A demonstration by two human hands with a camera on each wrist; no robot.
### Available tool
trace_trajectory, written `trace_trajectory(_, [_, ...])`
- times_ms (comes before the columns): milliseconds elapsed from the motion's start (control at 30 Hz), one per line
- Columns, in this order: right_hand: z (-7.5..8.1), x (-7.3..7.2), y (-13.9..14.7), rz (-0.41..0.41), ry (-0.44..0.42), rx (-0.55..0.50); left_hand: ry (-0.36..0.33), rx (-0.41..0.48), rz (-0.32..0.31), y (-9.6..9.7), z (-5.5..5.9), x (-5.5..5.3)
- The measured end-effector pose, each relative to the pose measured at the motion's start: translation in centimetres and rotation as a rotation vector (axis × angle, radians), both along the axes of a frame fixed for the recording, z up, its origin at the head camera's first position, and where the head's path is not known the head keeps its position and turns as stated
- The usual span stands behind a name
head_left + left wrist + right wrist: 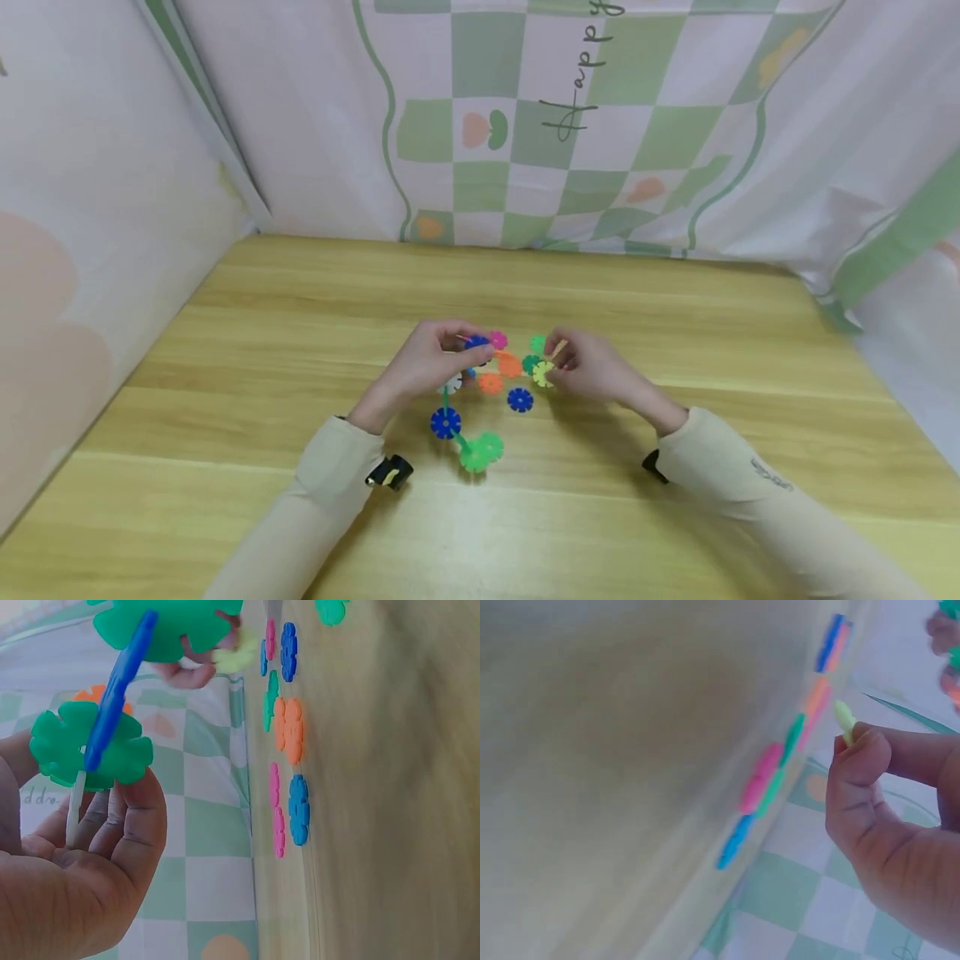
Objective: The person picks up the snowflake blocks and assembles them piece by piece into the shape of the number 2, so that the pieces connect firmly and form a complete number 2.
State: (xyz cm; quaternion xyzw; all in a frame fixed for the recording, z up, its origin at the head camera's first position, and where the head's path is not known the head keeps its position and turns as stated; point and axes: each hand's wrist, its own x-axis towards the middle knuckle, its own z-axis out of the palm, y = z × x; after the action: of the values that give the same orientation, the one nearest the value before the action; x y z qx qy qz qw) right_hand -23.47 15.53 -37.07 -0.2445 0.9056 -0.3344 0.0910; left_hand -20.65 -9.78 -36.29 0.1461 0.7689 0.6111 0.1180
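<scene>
My left hand [427, 358] holds a chain of interlocked plastic snowflake discs in the air. White [75, 814], green [56, 750] and blue [116, 697] discs stand edge-on or tilted in the left wrist view. From that hand the chain curves toward me through a blue disc [446, 423] to light green discs [480, 452]. An orange disc [509, 364] is by the left fingertips; how it joins the chain is unclear. Between thumb and index finger, my right hand [596, 367] pinches a yellow-green snowflake disc [844, 720], apart from the chain.
Several loose discs lie on the wooden table [600, 517] beneath and between the hands, among them a blue disc [521, 400], an orange disc [491, 383] and a pink disc [498, 340]. A checked curtain [547, 167] hangs along the table's far edge.
</scene>
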Motion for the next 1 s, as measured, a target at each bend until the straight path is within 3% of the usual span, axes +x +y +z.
trace_trajectory(133, [1.1, 0.7, -0.3, -0.006, -0.04, -0.133, 0.014, -0.017, -0.001, -0.1, 0.0, 0.1])
trace_trajectory(300, [2.2, 1.9, -1.0, -0.037, 0.006, -0.235, 0.01, -0.019, -0.007, -0.4, -0.1, 0.1])
trace_trajectory(633, [1.4, 3.7, -2.6, -0.089, 0.009, -0.391, -0.026, -0.014, -0.027, -0.9, -0.4, 0.4])
trace_trajectory(1000, [1.2, 4.3, -3.6, -0.122, -0.126, -0.468, 0.014, -0.027, -0.021, -1.4, 0.0, 1.2])
